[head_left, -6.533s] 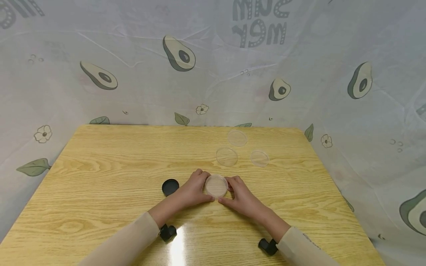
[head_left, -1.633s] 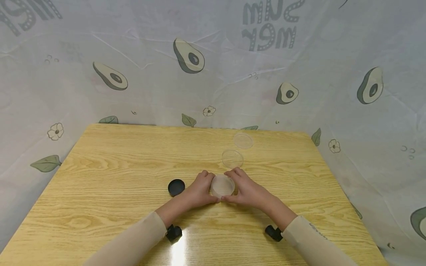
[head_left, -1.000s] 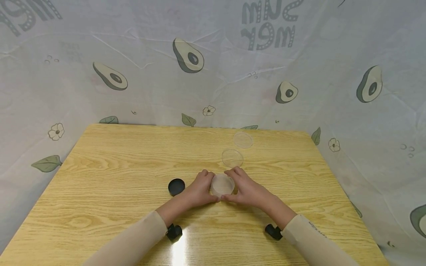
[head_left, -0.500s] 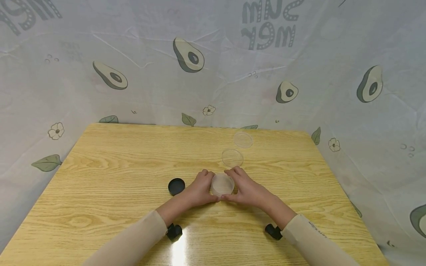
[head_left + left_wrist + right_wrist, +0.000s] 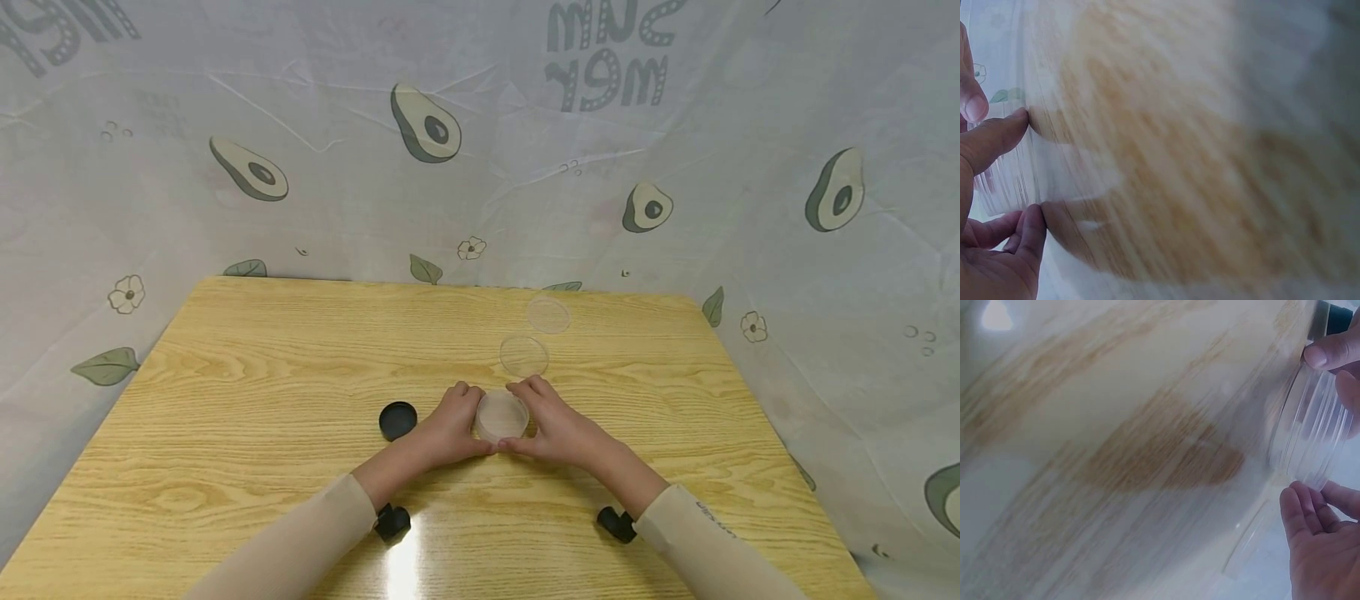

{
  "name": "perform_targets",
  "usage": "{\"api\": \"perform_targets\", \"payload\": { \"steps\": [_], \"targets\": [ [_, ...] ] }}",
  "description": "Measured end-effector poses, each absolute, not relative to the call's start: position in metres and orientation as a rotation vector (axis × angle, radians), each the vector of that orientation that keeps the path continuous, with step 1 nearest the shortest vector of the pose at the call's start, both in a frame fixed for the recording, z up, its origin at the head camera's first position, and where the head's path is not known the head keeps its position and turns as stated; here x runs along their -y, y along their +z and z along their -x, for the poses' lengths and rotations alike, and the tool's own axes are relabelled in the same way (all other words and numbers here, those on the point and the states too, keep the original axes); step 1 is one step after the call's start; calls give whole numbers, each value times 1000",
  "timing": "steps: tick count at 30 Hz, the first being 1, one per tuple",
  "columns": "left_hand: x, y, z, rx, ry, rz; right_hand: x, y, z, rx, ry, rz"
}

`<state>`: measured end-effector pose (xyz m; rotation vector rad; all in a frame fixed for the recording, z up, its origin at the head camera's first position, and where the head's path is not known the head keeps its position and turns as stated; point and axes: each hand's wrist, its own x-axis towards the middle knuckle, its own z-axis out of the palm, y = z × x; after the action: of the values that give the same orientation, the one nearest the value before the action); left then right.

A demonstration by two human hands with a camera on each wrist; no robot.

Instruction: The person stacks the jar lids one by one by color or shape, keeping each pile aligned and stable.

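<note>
A low stack of clear round petri dishes [image 5: 502, 415] stands on the wooden table between my hands. My left hand [image 5: 448, 429] grips its left side, thumb at the near edge and fingers at the far edge. Opposite, my right hand [image 5: 557, 429] grips the right side in the same way, and both thumbs nearly meet in front. Several ridged layers of the stack [image 5: 1313, 425] show in the right wrist view, with fingertips right at its lower rim. Just behind the hands lies a loose clear dish [image 5: 524, 357], and farther back another clear dish [image 5: 548, 316].
A shallow round black lid [image 5: 397, 421] lies left of the left hand. Small black devices [image 5: 392, 524] sit at both wrists. The wooden table [image 5: 262, 375] ends at a printed cloth backdrop [image 5: 337, 208] behind and at the sides.
Compared with the earliest frame, the loose clear dish at the right has left its place and the held stack looks taller. Over the last second or so, hands and stack stay still.
</note>
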<state>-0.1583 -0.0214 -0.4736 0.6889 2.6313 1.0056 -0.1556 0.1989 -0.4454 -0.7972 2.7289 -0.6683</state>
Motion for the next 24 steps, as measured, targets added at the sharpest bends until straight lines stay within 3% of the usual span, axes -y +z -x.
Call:
{"api": "perform_targets", "payload": {
  "steps": [24],
  "targets": [
    [22, -473, 158, -2625, 991, -680, -201, -449, 154, -2711, -723, 774]
  ]
}}
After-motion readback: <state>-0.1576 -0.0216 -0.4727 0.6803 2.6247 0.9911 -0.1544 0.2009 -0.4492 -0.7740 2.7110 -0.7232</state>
